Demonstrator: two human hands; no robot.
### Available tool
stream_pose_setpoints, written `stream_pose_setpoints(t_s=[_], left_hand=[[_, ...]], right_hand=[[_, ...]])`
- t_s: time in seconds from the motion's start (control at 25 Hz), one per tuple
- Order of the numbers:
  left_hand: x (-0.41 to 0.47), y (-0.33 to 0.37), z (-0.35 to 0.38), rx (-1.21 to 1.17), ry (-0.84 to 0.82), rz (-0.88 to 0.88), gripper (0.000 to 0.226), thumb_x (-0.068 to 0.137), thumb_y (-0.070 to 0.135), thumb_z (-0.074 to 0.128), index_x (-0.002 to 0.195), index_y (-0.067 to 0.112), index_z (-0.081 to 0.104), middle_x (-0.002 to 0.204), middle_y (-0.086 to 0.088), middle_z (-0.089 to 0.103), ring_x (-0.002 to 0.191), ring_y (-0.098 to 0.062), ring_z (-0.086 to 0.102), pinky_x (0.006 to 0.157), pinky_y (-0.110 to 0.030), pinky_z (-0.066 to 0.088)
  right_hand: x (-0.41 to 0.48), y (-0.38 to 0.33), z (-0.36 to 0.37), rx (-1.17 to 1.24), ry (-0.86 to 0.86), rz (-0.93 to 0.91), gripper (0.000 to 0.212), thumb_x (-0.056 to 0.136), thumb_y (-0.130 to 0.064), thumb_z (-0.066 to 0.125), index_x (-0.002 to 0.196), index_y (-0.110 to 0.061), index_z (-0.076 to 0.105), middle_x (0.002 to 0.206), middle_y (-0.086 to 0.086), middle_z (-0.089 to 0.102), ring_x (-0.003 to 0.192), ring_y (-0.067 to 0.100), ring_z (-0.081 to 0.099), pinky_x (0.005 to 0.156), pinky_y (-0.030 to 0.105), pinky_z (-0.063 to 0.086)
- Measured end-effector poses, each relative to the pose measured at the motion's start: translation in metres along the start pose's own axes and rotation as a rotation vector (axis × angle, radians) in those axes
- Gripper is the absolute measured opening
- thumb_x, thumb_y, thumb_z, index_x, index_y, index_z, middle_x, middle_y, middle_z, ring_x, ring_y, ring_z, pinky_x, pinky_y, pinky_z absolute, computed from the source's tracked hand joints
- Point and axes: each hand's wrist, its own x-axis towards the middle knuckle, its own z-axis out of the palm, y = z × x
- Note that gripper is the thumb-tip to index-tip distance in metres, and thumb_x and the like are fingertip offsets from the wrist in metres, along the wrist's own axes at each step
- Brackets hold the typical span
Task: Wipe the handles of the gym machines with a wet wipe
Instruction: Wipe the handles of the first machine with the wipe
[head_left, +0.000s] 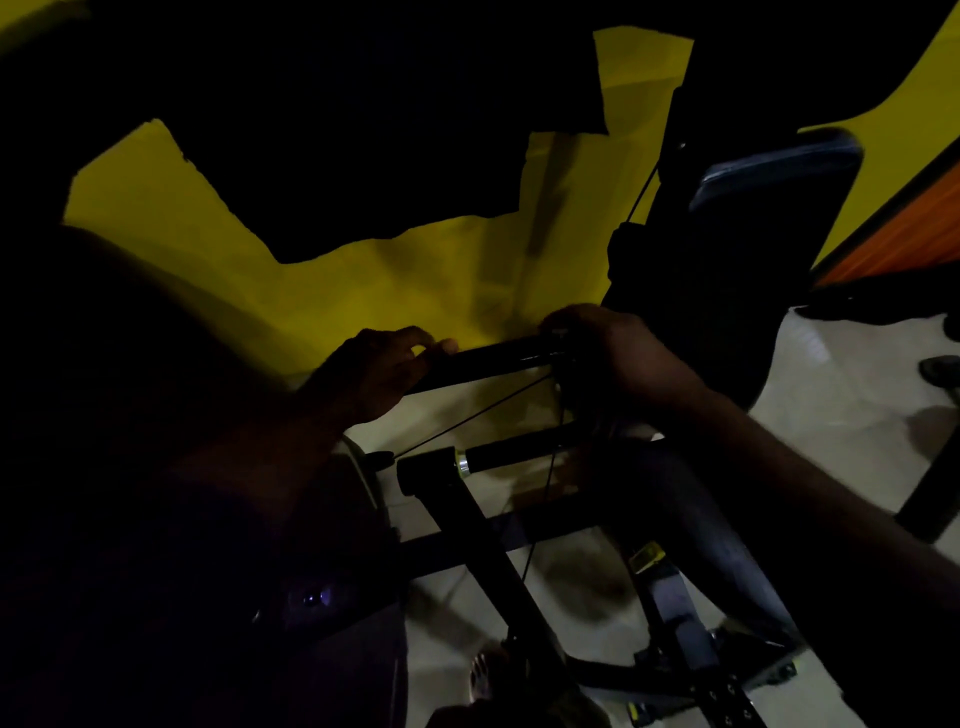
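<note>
The scene is very dark. A black horizontal handle bar (498, 358) of a gym machine runs across the middle of the head view. My left hand (379, 371) grips its left end, fingers curled over the top. My right hand (608, 348) grips the bar's right end where it meets the machine's upright. No wet wipe shows in either hand; the darkness hides what lies under the fingers. A second black handle (519, 452) with a silver collar lies just below, untouched.
A padded black seat back (769, 208) rises at the right. The black frame beam (498, 561) and thin cables (467, 421) cross below the hands. Yellow wall (363, 291) stands behind, pale floor (831, 415) to the right. A bare foot (483, 675) shows at the bottom.
</note>
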Motion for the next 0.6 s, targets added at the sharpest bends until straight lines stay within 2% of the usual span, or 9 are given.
stream_pose_setpoints(t_s=[0.08,0.2,0.28,0.32,0.4,0.44,0.48,0.52,0.6], left_hand=[[-0.002,0.001,-0.001,0.037,-0.038,-0.013,0.079,0.067,0.104,0.041,0.096,0.036,0.070,0.068,0.003,0.071,0.060,-0.011,0.070,0.061,-0.037,0.058],[-0.002,0.001,0.001,0.134,-0.033,0.030,0.081,0.064,0.103,0.048,0.075,0.025,0.065,0.059,0.000,0.068,0.051,-0.012,0.068,0.063,-0.041,0.062],[-0.002,0.003,0.002,0.255,0.012,0.064,0.090,0.064,0.106,0.039,0.067,0.019,0.057,0.057,-0.001,0.063,0.054,-0.016,0.065,0.064,-0.043,0.060],[-0.003,0.004,0.001,0.295,0.031,0.075,0.092,0.064,0.107,0.035,0.065,0.017,0.053,0.056,-0.002,0.060,0.055,-0.018,0.062,0.063,-0.041,0.058],[-0.005,0.006,0.002,0.318,0.045,0.087,0.089,0.067,0.105,0.036,0.061,0.017,0.045,0.055,-0.003,0.052,0.055,-0.020,0.056,0.055,-0.035,0.046],[-0.006,0.008,0.002,0.313,0.044,0.088,0.086,0.067,0.103,0.037,0.060,0.017,0.043,0.055,-0.002,0.049,0.055,-0.020,0.054,0.054,-0.032,0.040],[-0.007,0.009,0.002,0.311,0.043,0.090,0.086,0.067,0.103,0.036,0.060,0.018,0.042,0.055,-0.001,0.047,0.055,-0.020,0.053,0.054,-0.031,0.037],[-0.007,0.010,0.002,0.308,0.043,0.088,0.088,0.065,0.105,0.033,0.060,0.018,0.041,0.056,-0.001,0.047,0.055,-0.019,0.052,0.054,-0.031,0.038],[-0.009,0.010,0.000,0.309,0.048,0.075,0.091,0.063,0.107,0.030,0.061,0.017,0.042,0.057,-0.001,0.048,0.056,-0.020,0.053,0.056,-0.033,0.042]], right_hand=[[-0.036,0.021,0.008,0.030,0.187,0.055,0.057,0.088,0.008,0.066,0.140,-0.014,0.059,0.139,0.011,0.063,0.126,0.020,0.062,0.107,0.016,0.041],[-0.088,0.018,0.077,0.244,0.333,0.191,0.079,0.094,0.012,0.059,0.159,-0.022,0.033,0.161,0.004,0.039,0.145,0.010,0.040,0.120,0.026,0.036],[-0.105,0.009,0.125,0.343,0.356,0.247,0.067,0.104,-0.012,0.054,0.159,-0.042,0.029,0.164,-0.011,0.035,0.149,0.005,0.037,0.122,0.037,0.036],[-0.111,0.006,0.144,0.359,0.317,0.269,0.064,0.104,-0.016,0.056,0.158,-0.043,0.032,0.163,-0.017,0.034,0.150,-0.003,0.030,0.125,0.038,0.031],[-0.113,0.012,0.171,0.161,0.308,0.195,0.083,0.087,0.011,0.066,0.158,-0.021,0.038,0.164,-0.005,0.034,0.152,-0.011,0.007,0.129,0.029,0.014],[-0.110,0.019,0.180,0.056,0.338,0.151,0.087,0.076,0.020,0.066,0.155,-0.008,0.042,0.162,0.008,0.039,0.154,-0.007,0.004,0.128,0.024,0.008],[-0.106,0.021,0.188,0.022,0.358,0.168,0.083,0.073,0.021,0.063,0.151,-0.001,0.045,0.159,0.016,0.042,0.156,0.002,0.010,0.127,0.022,0.004],[-0.101,0.014,0.193,0.059,0.384,0.231,0.074,0.076,0.016,0.056,0.149,0.002,0.047,0.157,0.020,0.044,0.156,0.014,0.021,0.128,0.023,0.005],[-0.088,-0.023,0.204,0.210,0.373,0.347,0.061,0.088,-0.007,0.038,0.147,0.000,0.049,0.156,0.019,0.046,0.150,0.031,0.037,0.128,0.033,0.015]])
